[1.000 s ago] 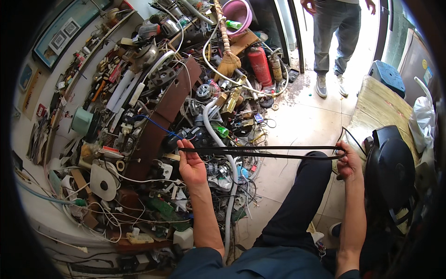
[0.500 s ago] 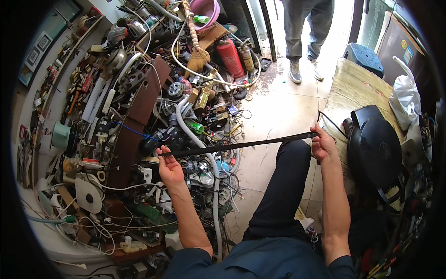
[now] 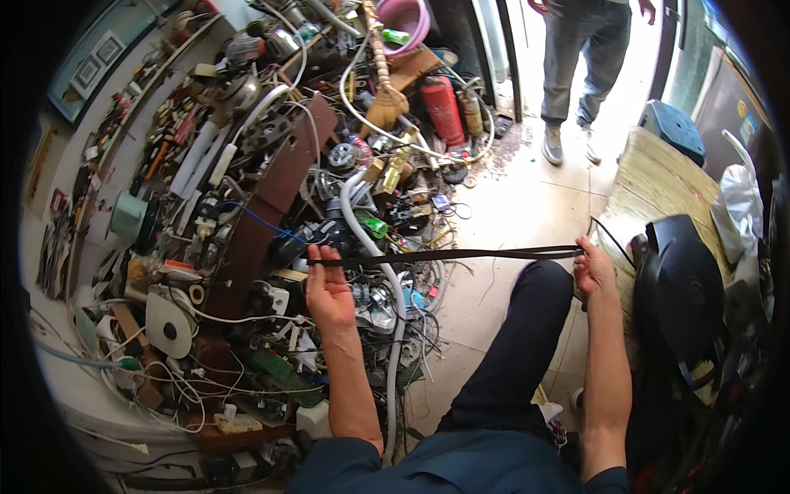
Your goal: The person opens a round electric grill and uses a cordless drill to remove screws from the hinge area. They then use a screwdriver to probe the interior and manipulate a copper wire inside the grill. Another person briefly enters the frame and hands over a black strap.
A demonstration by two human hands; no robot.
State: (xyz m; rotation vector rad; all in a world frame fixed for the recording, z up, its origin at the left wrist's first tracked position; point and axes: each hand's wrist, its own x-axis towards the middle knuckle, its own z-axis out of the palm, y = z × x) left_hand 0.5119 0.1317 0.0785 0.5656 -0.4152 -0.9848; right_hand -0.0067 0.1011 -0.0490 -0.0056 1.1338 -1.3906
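Black band (image 3: 444, 255) stretched sideways between my two hands, above the grey hose (image 3: 401, 309) and just past my knee (image 3: 543, 284). Right hand (image 3: 594, 270): fingers curled, pinching the band's right end. Left hand (image 3: 331, 292): fingers extended, band lying across them; whether they pinch it, I cannot tell. Black rounded appliance (image 3: 681, 284) near my right hand, on the wooden tabletop (image 3: 658, 181). Parts heap (image 3: 271, 362) beside my left.

Left grip (image 3: 331, 294) palm-up, right grip (image 3: 594, 271) curled, well apart
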